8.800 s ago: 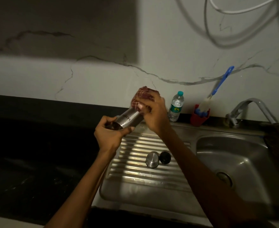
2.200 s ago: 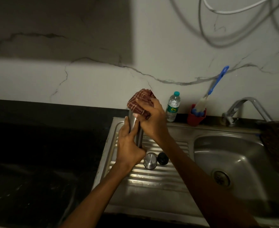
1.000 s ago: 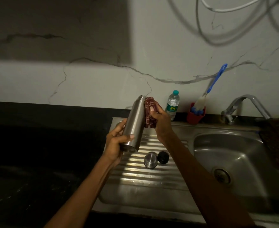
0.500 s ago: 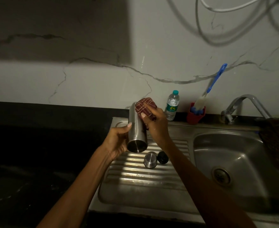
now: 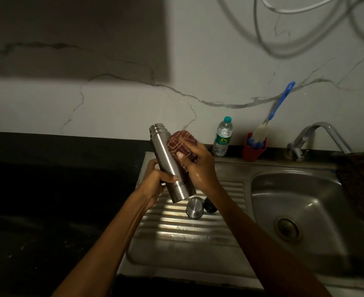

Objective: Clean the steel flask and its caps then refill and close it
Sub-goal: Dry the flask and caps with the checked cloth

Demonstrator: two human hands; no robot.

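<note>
I hold the steel flask (image 5: 167,159) above the ribbed drainboard (image 5: 176,228), nearly upright, its open threaded mouth up and tilted left. My left hand (image 5: 155,181) grips its lower half. My right hand (image 5: 198,166) holds a bunched red checked cloth (image 5: 181,142) and presses it against the flask's upper right side. Below the flask, a steel cap (image 5: 194,209) and a black inner cap (image 5: 210,206) lie side by side on the drainboard.
A steel sink basin (image 5: 301,198) with a drain lies to the right, its tap (image 5: 312,136) behind it. Against the wall stand a small plastic water bottle (image 5: 223,137) and a red cup (image 5: 253,151) holding a blue-handled bottle brush. The black counter at the left is dark.
The flask has been turned from mouth-down to mouth-up. My left hand still grips its lower part, and the cloth in my right hand now rubs its upper side.
</note>
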